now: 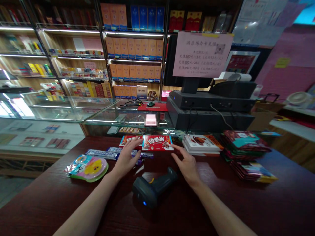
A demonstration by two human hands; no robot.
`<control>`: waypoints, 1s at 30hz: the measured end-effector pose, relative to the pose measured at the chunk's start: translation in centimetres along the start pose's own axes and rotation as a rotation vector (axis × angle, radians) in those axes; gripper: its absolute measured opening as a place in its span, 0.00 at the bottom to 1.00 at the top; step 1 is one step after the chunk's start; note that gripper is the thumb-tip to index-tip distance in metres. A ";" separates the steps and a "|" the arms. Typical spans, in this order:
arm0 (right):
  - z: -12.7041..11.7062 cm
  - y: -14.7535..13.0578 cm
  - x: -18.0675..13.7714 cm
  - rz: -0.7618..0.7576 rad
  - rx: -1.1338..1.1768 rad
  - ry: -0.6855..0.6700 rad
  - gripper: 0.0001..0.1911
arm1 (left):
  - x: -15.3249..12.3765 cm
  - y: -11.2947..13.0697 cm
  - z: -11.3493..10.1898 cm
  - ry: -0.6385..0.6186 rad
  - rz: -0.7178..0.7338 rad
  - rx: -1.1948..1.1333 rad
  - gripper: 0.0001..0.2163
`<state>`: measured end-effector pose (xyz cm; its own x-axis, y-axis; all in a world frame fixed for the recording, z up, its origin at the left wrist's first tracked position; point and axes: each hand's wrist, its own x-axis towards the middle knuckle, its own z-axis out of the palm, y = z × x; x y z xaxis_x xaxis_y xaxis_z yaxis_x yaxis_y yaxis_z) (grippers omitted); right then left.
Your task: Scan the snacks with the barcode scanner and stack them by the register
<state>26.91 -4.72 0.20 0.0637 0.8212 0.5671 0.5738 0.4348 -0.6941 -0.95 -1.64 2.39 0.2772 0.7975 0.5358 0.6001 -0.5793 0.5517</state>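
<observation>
Two red snack boxes with white lettering lie side by side at the back of the brown counter; the right red box (157, 143) shows whole, the left red box (125, 141) is partly covered by my fingers. My left hand (129, 154) rests at their left, fingers stretched. At the right end of the boxes is my right hand (187, 164), thumb and fingers apart, fingertips close to the corner; touching or not, I cannot tell. Between my forearms lies a dark barcode scanner (155, 187) with a blue light. Purple wrapped bars (102, 154) sit beside and behind my left hand.
A colourful round packet (87, 167) lies on the left. White boxes (200, 144) and stacked snack bags (246, 144) stand on the right. Beyond are a glass case (105, 113), a dark till (209, 111) with a pink sign (201, 54), and stocked shelves.
</observation>
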 end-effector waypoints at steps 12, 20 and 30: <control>-0.3 0.0 -0.3 -0.255 -0.040 0.109 0.14 | -0.7 -0.9 0.9 0.117 0.110 0.131 0.18; -0.5 -0.2 -0.3 -0.337 -0.056 0.128 0.14 | -0.7 -0.9 0.6 0.109 0.214 0.140 0.11; -1.0 -0.8 -0.3 -0.377 -0.155 0.159 0.13 | -0.8 -0.4 0.4 0.124 0.239 0.145 0.12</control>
<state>27.28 -5.67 1.05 -0.0556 0.5431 0.8378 0.6962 0.6226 -0.3574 -1.13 -1.98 1.53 0.3350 0.6101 0.7180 0.6326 -0.7104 0.3085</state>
